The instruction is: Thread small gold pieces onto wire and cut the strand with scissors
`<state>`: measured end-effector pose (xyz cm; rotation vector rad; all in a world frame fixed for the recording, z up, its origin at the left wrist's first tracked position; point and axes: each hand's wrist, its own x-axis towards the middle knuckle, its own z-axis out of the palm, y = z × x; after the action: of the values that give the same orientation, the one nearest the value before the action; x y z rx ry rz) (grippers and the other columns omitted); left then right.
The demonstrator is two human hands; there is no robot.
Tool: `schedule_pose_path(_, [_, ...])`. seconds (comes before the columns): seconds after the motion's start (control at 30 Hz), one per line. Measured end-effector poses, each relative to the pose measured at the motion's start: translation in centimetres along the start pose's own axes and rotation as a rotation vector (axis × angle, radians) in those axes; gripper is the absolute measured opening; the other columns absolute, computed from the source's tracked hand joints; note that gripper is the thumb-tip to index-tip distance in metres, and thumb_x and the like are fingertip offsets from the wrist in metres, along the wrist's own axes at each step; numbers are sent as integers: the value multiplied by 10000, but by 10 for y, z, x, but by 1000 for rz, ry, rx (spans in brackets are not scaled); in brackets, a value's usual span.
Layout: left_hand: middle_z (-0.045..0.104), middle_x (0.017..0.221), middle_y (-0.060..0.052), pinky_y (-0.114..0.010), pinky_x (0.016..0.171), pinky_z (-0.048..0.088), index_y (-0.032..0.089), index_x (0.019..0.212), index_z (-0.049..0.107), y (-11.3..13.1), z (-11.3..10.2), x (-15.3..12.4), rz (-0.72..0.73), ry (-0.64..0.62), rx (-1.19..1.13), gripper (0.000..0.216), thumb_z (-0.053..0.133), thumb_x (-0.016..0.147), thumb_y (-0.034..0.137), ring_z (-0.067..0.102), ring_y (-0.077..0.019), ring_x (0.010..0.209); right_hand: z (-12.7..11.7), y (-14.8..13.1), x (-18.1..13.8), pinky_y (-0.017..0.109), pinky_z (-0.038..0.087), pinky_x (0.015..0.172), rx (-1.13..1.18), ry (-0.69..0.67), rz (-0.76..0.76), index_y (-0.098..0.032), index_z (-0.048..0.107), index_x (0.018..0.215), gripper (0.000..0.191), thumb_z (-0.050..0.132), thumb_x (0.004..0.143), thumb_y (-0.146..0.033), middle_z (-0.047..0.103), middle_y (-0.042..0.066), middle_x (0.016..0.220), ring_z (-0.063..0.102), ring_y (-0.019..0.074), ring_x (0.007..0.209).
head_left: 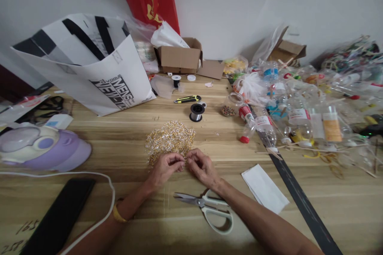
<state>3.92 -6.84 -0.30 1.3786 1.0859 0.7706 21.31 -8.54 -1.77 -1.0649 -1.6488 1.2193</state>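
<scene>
A tangled mass of gold and silver wire beadwork (170,137) lies on the wooden table (125,135). My left hand (164,167) and my right hand (201,165) meet at its near edge, fingers pinched together on a small part of it. What lies between the fingertips is too small to make out. White-handled scissors (209,207) lie open just below my right wrist. A yellow band circles my left wrist.
A wire spool (196,111), a utility knife (188,99) and a black thread spool (176,81) lie behind. A white tote bag (89,63) stands at left. Plastic bottles (296,115) crowd the right. A purple cap (42,147), a black phone (60,215), white paper (265,188) and a black strip (302,199) lie nearby.
</scene>
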Motion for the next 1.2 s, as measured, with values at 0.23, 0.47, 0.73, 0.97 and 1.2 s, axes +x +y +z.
schedule_pose_path(0.23, [687,707,-45,-244,639,488,125,740,677,-5,3,-1,62,-25,69,89,641,692,190,613,-149,668,2,-4,-2,211,318,502,-70,-7,-78,-172,529,945,204,438,925,-354,481,-29,613,418,100,531])
schedule_pose_path(0.47, [652,659,-28,-226,605,478,132,662,644,-5,7,-3,91,-6,142,61,634,691,185,589,-140,644,3,-3,-4,212,359,536,-162,-20,-125,-173,547,915,165,446,919,-304,537,-5,660,458,106,566])
schedule_pose_path(0.73, [616,619,-12,-212,568,451,132,637,611,-7,8,-3,94,-10,145,91,627,689,206,557,-125,606,2,-9,-4,247,419,626,-238,25,-230,-187,555,919,113,453,912,-235,557,26,744,522,138,671])
schedule_pose_path(0.97, [574,563,17,-216,541,442,133,649,589,6,-1,0,-43,-12,-33,169,673,679,277,522,-100,531,1,-9,-4,273,432,634,-254,171,-332,-192,551,954,94,485,887,-195,536,73,915,513,162,759])
schedule_pose_path(1.2, [582,564,17,-223,565,457,134,638,592,9,-4,0,-43,7,-65,182,676,686,288,531,-99,544,2,-9,-1,296,461,731,-265,51,-286,-175,584,1014,160,474,899,-167,562,75,891,543,174,824])
